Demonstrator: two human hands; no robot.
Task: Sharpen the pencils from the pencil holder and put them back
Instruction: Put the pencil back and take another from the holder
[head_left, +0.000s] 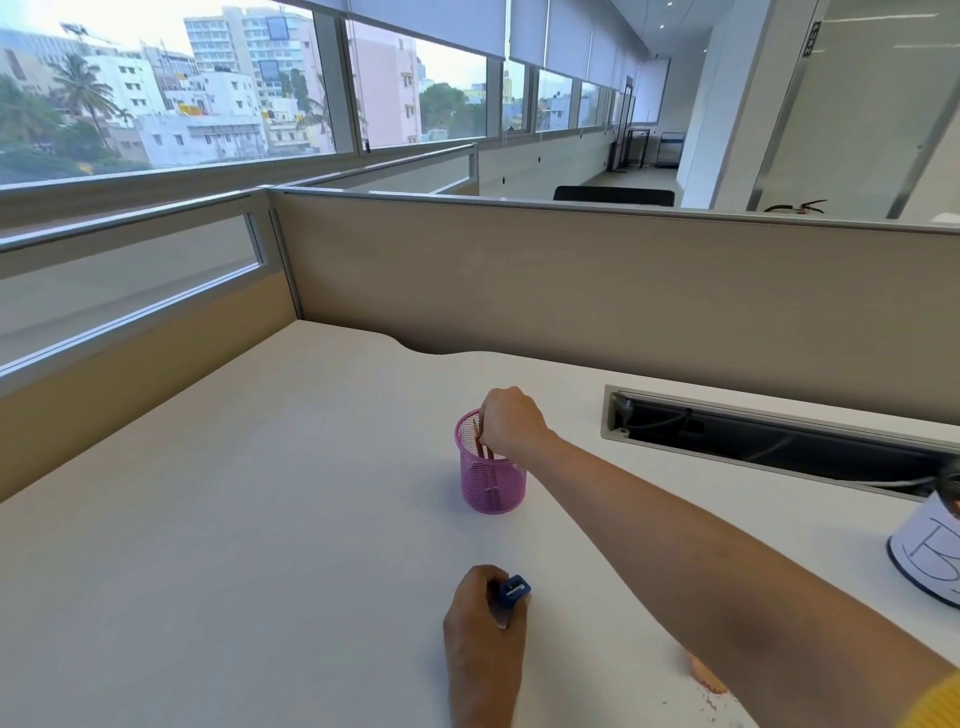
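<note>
Right hand (511, 421) seemingly pinches pencil (478, 435) at rim of holder (491, 488); left hand (480, 623) grips sharpener (511, 592)

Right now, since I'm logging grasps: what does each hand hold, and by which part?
The right hand pinches a pencil near its upper end, inside the pink holder. The left hand grips the blue sharpener round its body.

My right hand (511, 421), arm outstretched, pinches a pencil (487, 450); my left hand (480, 618), nearer me, grips a sharpener (514, 592).
</note>
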